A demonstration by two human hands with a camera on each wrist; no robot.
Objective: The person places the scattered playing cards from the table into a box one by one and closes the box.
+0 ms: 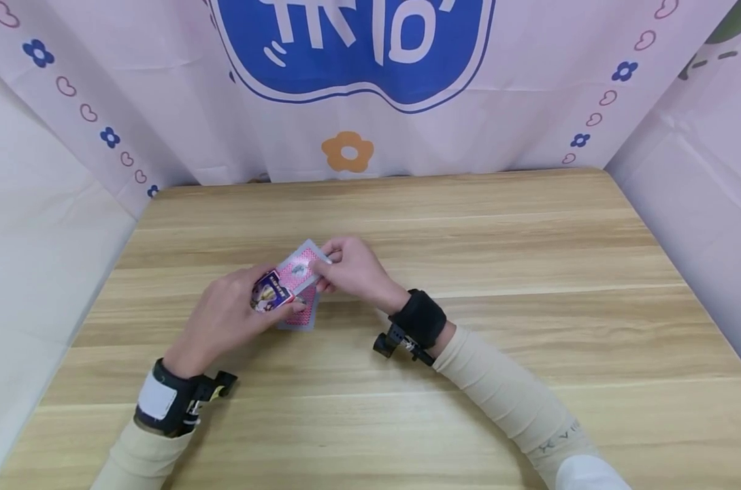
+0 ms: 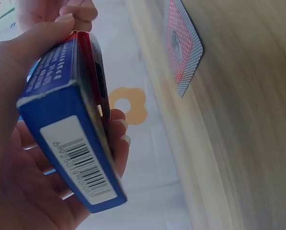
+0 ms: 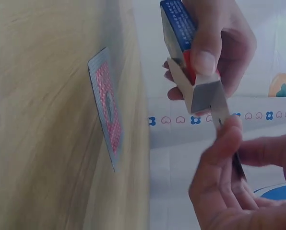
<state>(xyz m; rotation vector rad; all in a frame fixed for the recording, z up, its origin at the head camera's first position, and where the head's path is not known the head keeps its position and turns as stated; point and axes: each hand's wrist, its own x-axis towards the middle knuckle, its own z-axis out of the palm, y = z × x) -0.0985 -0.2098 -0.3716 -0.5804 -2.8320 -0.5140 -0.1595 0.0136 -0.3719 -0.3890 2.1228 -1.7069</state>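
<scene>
My left hand grips a blue playing card box by its sides, raised over the table. Its barcode end faces the left wrist camera. At the opposite end, a white flap stands open in the right wrist view. A red-backed playing card lies along the box's open end and sticks out toward the right. Thumb and fingers of my right hand pinch its outer edge. A second red-backed card rests on the table below, partly covered by the left thumb in the head view.
Both hands work over the left middle of a wood-grain table. A white printed curtain hangs along the back edge, with white cloth at both sides. Each wrist wears a strapped camera, the right one low over the table.
</scene>
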